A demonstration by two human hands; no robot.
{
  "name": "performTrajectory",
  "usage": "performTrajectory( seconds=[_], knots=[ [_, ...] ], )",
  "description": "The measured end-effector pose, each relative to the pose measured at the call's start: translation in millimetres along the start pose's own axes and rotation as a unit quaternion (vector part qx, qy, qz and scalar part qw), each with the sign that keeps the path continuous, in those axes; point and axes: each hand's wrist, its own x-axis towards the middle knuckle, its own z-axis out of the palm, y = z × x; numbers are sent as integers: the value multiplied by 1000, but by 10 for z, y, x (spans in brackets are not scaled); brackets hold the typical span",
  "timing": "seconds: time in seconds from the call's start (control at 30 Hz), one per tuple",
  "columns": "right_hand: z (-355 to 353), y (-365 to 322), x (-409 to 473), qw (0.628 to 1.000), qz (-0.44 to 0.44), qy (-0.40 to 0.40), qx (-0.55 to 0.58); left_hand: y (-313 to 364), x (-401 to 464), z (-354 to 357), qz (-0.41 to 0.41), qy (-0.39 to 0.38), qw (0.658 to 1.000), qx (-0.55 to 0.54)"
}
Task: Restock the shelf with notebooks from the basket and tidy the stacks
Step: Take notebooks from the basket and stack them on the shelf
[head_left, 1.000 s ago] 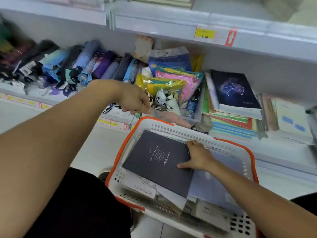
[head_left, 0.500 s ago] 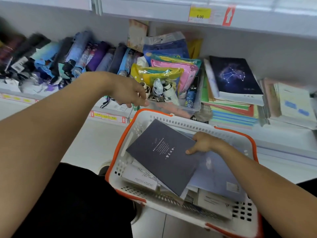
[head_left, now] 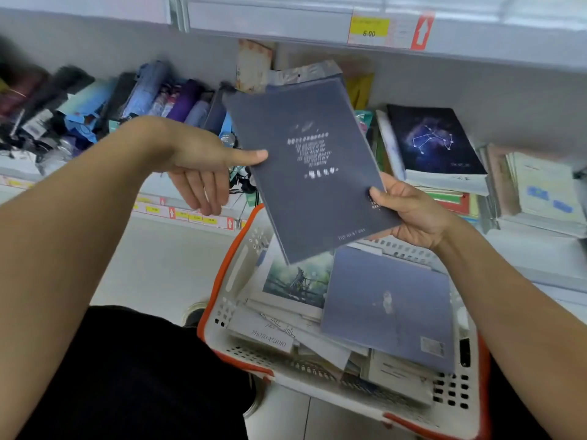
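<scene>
We are holding a dark notebook (head_left: 313, 173) up in the air above the basket (head_left: 236, 258), in front of the shelf (head_left: 540, 249); our right hand (head_left: 413, 214) is pinching its right edge between thumb and curled fingers, while our left hand (head_left: 203, 173) is touching its left edge with the thumb, its other fingers hanging loose and slightly spread. More notebooks are lying in the basket, a blue one (head_left: 387, 309) nearest on top, and a constellation notebook (head_left: 435, 138) is sitting on a stack at the right.

Dark notebook (head_left: 311, 166) — tilted above basket (head_left: 228, 274)
</scene>
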Motion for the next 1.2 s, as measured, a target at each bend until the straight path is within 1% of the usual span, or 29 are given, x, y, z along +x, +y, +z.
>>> performTrajectory(
  seconds=[0.07,0.13,0.17,0.2,0.23,0.27,0.3,0.33,0.37,0.4,0.43,0.5,0.63,0.7,0.77,0.83,0.9,1.0,1.07,1.1,1.13,1.2],
  knots=[
    [100,-6,30,1000,-15,-7,17,12,30,43,64,-12,993,-103],
    [226,52,82,1000,11,-21,8,96,66,100,150,23,961,-230],
    [273,114,112,999,34,-10,-31,145,71,113,176,56,947,-262],
    [278,206,143,993,60,11,-104,184,66,118,191,88,941,-263],
    [236,315,161,972,86,30,-217,209,55,120,198,114,944,-236],
    [133,429,166,922,115,38,-368,218,60,119,198,132,951,-199],
    [-10,546,158,843,149,36,-515,222,59,126,193,143,957,-162],
    [-154,663,125,759,186,25,-624,216,66,130,186,151,962,-134],
    [-273,770,76,695,216,22,-685,208,72,138,178,156,964,-118],
    [-347,842,28,667,238,28,-706,198,73,146,171,161,966,-106],
    [-390,891,-3,664,247,39,-705,186,77,152,165,163,968,-94],
    [-423,956,-15,672,243,49,-698,156,87,141,157,159,972,-73],
    [-442,958,2,657,227,64,-716,100,155,106,178,178,966,-50],
    [-433,902,4,654,223,57,-721,90,179,93,197,199,959,-32],
    [-362,753,9,665,205,33,-717,76,181,75,227,212,951,-1],
    [-225,490,16,704,173,37,-688,54,199,58,242,217,944,52],
    [-17,131,4,759,114,83,-635,40,209,39,240,212,944,77],
    [373,-348,-56,816,1,170,-552,62,201,44,217,224,947,78],
    [639,-464,-90,868,-55,212,-446,122,149,95,217,218,951,41],
    [772,-469,-99,886,-75,225,-399,155,118,122,228,213,950,4],
    [890,-443,-98,892,-96,234,-374,193,71,148,242,207,947,-37],
    [1089,-326,-66,902,-128,238,-337,309,-78,211,271,167,941,-114]
  ],
)
